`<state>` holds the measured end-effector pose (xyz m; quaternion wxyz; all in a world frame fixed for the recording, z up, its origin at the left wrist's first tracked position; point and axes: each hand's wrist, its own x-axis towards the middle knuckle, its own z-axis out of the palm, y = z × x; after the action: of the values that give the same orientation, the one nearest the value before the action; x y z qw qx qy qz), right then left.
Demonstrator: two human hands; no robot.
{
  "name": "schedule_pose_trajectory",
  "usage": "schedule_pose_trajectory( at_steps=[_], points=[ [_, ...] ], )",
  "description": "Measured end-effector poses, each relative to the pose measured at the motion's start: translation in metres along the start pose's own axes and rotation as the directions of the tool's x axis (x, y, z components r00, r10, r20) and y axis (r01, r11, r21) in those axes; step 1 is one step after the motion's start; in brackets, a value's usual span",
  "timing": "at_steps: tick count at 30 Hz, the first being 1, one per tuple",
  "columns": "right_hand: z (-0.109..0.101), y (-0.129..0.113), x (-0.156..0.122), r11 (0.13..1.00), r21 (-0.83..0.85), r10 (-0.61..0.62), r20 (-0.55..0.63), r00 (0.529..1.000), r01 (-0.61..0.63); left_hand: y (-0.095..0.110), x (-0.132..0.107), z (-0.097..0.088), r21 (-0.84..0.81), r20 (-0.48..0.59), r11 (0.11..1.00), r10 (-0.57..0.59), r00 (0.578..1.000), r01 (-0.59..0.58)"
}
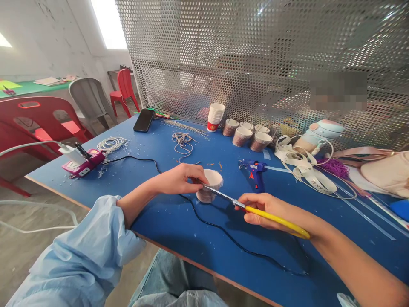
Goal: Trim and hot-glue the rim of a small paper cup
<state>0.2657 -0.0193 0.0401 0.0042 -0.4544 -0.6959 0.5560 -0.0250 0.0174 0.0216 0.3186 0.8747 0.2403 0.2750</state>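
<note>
My left hand [180, 178] grips the side of a small paper cup [209, 184] that stands on the blue table [179, 221]. The cup's lower wall looks wrapped in cord. My right hand [262, 209] is closed round yellow-handled scissors [252, 209]. The blades point left and their tips touch the cup near my left fingers. Whether the blades are cutting anything cannot be made out.
A blue glue gun [255, 172] stands behind the scissors, its black cable [223, 232] running under my arms. Further back are a cup stack [215, 116], several wrapped cups [246, 135], loose cord [182, 143], a phone [143, 120], white ribbon [303, 168] and a perforated metal screen [255, 64]. A pink power strip [83, 164] lies at left.
</note>
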Motion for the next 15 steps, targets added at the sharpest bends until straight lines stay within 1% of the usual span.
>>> schedule_pose_trajectory(
  at_steps=[4, 7, 11, 15],
  points=[
    [-0.004, 0.005, 0.001, 0.999, -0.025, -0.039, -0.01, 0.999, 0.038, 0.002, 0.001, 0.0, -0.012, 0.005, 1.0, -0.007, 1.0, 0.007],
    [-0.006, 0.004, -0.001, 0.997, -0.068, -0.026, -0.021, 0.999, 0.025, 0.002, 0.001, 0.0, -0.029, 0.019, 1.0, 0.008, 1.0, -0.007],
    [-0.007, -0.007, -0.004, 0.992, -0.124, 0.019, -0.046, 0.999, -0.024, 0.003, 0.001, 0.0, -0.035, 0.016, 0.999, 0.011, 1.0, -0.01],
    [-0.009, -0.016, -0.005, 0.986, -0.161, 0.037, -0.015, 0.999, -0.039, 0.005, 0.001, 0.0, -0.045, 0.019, 0.999, 0.008, 1.0, -0.008]
  ],
)
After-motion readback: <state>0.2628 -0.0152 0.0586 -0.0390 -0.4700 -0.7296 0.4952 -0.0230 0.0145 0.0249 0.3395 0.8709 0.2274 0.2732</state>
